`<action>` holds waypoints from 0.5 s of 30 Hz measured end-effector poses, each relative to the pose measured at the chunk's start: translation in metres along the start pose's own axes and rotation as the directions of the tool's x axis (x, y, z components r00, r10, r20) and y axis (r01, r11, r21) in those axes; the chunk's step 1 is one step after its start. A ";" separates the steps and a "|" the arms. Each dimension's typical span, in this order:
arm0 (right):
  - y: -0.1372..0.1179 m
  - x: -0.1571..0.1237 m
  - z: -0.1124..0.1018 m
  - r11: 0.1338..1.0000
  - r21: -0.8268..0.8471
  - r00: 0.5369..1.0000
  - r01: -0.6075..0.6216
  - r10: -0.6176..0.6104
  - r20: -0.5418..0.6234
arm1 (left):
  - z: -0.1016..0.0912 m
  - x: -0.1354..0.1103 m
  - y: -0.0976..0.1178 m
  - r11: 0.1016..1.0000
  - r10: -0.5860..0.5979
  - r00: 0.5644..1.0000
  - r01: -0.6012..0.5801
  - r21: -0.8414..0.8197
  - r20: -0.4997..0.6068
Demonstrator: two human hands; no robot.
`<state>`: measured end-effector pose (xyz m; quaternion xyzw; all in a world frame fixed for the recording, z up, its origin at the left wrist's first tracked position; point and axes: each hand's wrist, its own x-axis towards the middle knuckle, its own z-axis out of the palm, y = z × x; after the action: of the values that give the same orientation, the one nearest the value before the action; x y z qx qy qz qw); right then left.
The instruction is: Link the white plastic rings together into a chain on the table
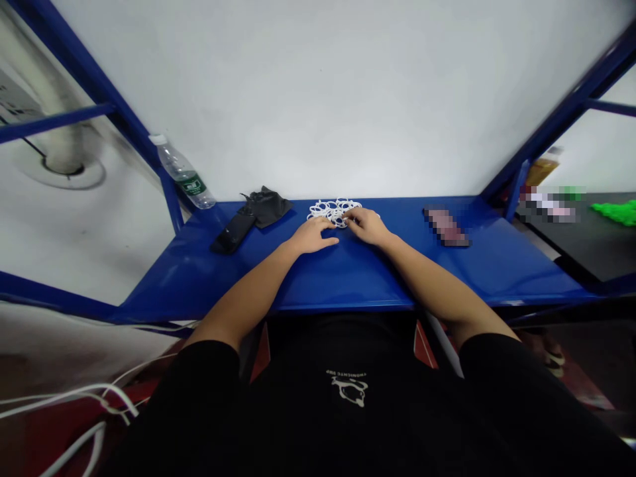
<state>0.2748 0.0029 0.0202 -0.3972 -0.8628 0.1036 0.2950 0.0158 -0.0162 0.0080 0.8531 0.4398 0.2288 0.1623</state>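
A small heap of white rings lies on the blue table near the back wall. My left hand rests on the table just in front of the heap, fingers curled and reaching into its near edge. My right hand sits at the heap's right side, fingertips pinched among the rings. Which ring each hand has is too small to make out.
A black phone and a crumpled black cloth lie left of the rings. A plastic water bottle leans at the back left corner. A blurred pinkish object lies to the right. Blue frame posts rise on both sides; white cables hang at lower left.
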 end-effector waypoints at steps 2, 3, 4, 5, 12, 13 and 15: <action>-0.005 -0.001 0.000 0.999 0.048 1.000 0.002 -0.001 -0.027 | -0.001 0.000 0.001 1.000 -0.010 0.999 0.011 0.012 -0.041; -0.007 -0.002 0.001 0.996 0.085 0.999 0.007 -0.004 -0.038 | -0.002 0.000 0.002 1.000 -0.024 0.997 0.025 0.010 -0.074; -0.008 -0.002 0.002 0.991 0.132 0.999 0.013 -0.007 -0.045 | -0.003 -0.001 0.004 0.999 -0.036 0.993 0.037 0.002 -0.114; -0.010 -0.003 0.003 0.982 0.186 0.999 0.019 -0.012 -0.043 | -0.004 -0.002 0.005 0.999 -0.042 0.987 0.041 -0.010 -0.158; -0.019 -0.004 0.010 0.881 0.472 0.999 0.022 -0.041 0.031 | -0.008 -0.008 0.017 0.999 0.031 0.980 -0.037 -0.025 -0.198; -0.020 -0.004 0.010 0.880 0.475 0.999 0.016 -0.034 0.029 | -0.008 -0.008 0.017 0.999 0.021 0.980 -0.026 -0.020 -0.200; -0.020 -0.004 0.010 0.875 0.485 0.999 -0.003 -0.014 0.032 | -0.007 -0.007 0.017 1.000 -0.002 0.979 -0.003 -0.024 -0.205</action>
<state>0.2587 -0.0126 0.0187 -0.3064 -0.8156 0.3224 0.3702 0.0198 -0.0309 0.0205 0.8230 0.4513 0.3210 0.1263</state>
